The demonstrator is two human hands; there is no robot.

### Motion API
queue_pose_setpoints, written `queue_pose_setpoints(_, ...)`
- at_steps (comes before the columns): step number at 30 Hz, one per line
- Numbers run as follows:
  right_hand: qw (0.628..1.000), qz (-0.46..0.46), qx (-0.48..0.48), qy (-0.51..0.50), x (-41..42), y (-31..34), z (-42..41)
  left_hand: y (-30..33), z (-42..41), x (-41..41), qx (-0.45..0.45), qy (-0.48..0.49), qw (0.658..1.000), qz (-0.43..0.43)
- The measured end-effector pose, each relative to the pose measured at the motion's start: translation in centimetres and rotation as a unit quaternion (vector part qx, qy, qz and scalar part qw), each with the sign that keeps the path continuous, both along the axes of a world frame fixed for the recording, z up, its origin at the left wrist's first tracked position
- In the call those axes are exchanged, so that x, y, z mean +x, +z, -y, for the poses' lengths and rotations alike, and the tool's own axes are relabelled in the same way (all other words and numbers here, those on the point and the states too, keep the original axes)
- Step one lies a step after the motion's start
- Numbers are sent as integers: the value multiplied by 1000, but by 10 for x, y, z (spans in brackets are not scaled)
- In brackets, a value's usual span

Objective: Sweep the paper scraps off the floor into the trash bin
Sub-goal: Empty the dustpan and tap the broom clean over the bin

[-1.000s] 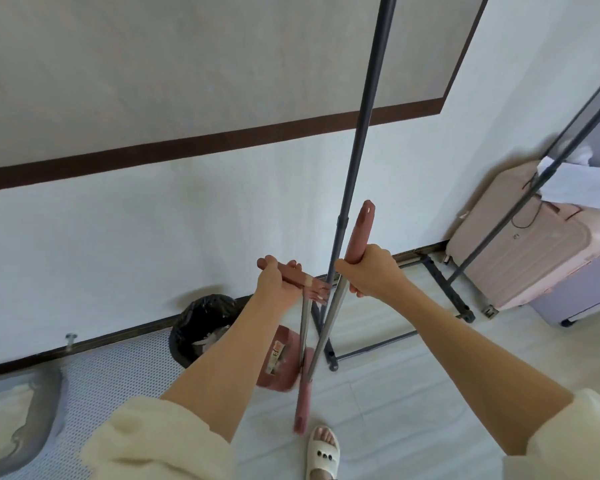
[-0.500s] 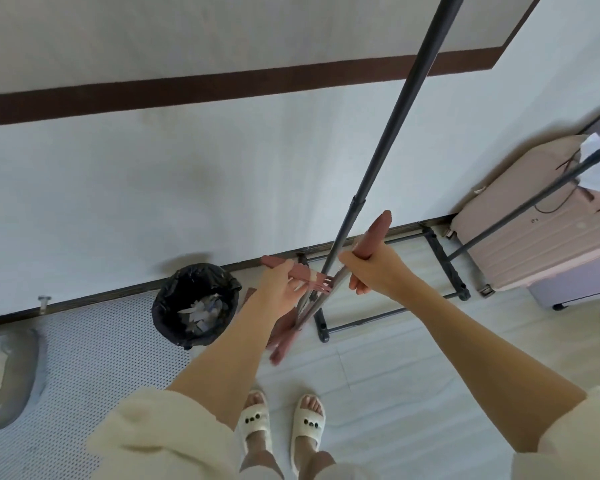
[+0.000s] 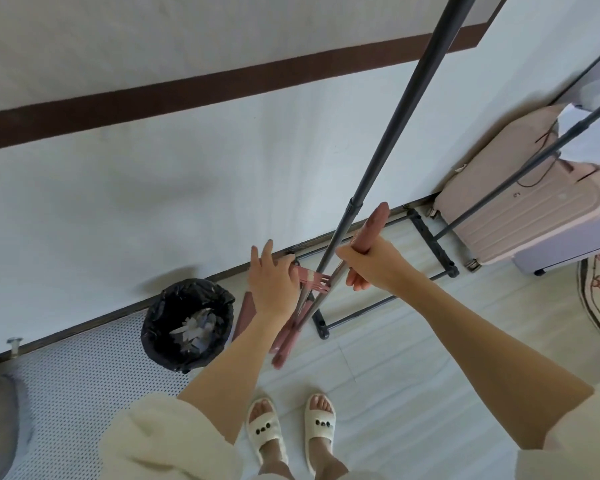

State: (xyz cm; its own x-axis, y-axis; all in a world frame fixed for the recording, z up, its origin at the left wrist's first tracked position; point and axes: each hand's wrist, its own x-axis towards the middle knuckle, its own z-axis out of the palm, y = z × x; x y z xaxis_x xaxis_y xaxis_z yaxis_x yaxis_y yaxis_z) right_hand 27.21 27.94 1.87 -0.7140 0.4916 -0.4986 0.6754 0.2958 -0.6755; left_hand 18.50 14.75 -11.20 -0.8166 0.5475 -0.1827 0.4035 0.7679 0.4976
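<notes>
**Broom and dustpan held upright beside the bin**

Right hand (image 3: 374, 268) is wrapped firmly around the pink grip of the broom (image 3: 368, 233), thumb side up, and the metal shaft runs down and away to the pink head near the floor. Left hand (image 3: 272, 278) sits on the dustpan handle (image 3: 309, 280), palm over it with the fingers stretched forward rather than curled tight; whether the thumb hooks underneath is hidden. The two shafts cross just between the hands, and a dark clothes rack pole (image 3: 395, 140) cuts past right behind them.

Down to the left of the left hand stands the trash bin (image 3: 187, 323), black liner in place, with paper scraps (image 3: 194, 329) already lying inside. No scraps show on the floor near the slippers.

Handling-wise, these look like light, stiff tools: thin metal tubes, plastic ends. The ribbed pink grips are the spots to hold; the bare shaft would likely slip. The scraps are featherweight, so a quick tip could scatter them.
</notes>
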Motion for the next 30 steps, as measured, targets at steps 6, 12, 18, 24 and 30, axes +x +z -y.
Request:
queue_pose_setpoints(6,1000,-1,-15,-21,-5,0,-5,-15,-13,30,-52,-100,993,-31)
queue_pose_setpoints(12,1000,-2,5,7,-9,2,-2,-23,-29,31,-31,-11,991,-126)
queue_pose_setpoints(18,998,-3,26,58,-7,8,1,-21,-32,31,-63,-14,985,-157)
queue_pose_setpoints(24,992,8,64,105,-6,12,7,-24,-30,32,-61,-27,986,-153)
queue_pose_setpoints(30,989,-5,80,121,-4,13,12,-24,-26,34,-77,-23,983,-164)
